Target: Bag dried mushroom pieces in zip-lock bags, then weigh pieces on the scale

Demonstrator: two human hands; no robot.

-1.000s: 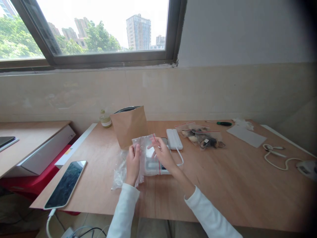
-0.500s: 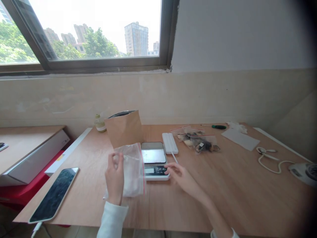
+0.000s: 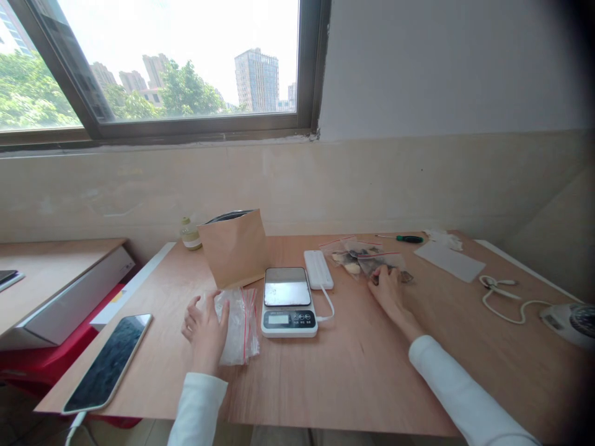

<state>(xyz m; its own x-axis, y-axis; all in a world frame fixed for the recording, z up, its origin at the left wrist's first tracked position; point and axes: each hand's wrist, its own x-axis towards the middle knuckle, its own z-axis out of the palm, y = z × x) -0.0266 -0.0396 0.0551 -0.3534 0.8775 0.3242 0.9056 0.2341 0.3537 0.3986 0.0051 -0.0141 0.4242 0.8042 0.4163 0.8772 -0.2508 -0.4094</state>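
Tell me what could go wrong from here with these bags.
The right hand is on the bags of dark pieces, which overlap; lifting one might drag the other, and if a seal is open, pieces could spill. The white cord curves beside the scale, so a bag swung across might snag it and shift the scale. The left hand presses the clear bag, which might slide if pushed.

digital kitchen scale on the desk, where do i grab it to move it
Probably best by the white base of the digital kitchen scale, one hand on each long side, coming from the front. It lies flat and looks narrow enough for that, which keeps your fingers off the steel platform and keypad. Watch the white cable on the right.
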